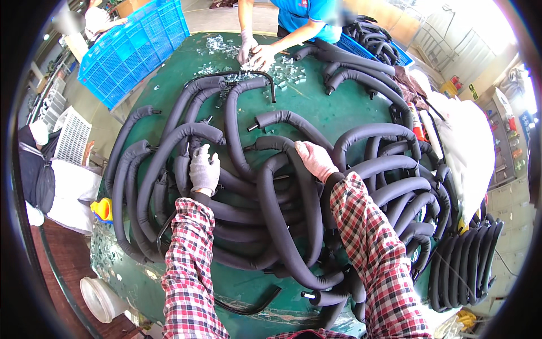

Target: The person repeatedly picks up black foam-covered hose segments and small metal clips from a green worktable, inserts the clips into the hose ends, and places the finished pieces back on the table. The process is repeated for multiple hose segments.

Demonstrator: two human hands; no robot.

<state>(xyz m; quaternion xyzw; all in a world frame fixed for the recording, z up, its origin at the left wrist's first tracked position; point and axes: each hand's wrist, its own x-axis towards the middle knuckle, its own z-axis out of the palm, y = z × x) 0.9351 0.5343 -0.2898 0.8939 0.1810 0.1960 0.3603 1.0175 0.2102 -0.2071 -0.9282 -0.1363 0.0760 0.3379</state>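
A large tangle of bent tubes in dark grey padded sleeves [282, 220] covers the green table in front of me. My left hand [204, 170], in a pale glove, is held over the left part of the pile beside a curved tube [186, 133]. Its fingers are apart and I see nothing in them. My right hand [316, 161], also gloved, has its fingers closed at the upper bend of a padded tube [307, 198] near the middle. The palm side of that hand is hidden. Bare rod ends stick out of several sleeves.
Across the green table [169, 62], a co-worker in a blue shirt [302, 20] has both hands in a heap of small metal clips [288, 73]. A blue crate [135, 51] stands at far left. More tubes fill a crate [403, 56] at far right. A white bucket [101, 299] is near left.
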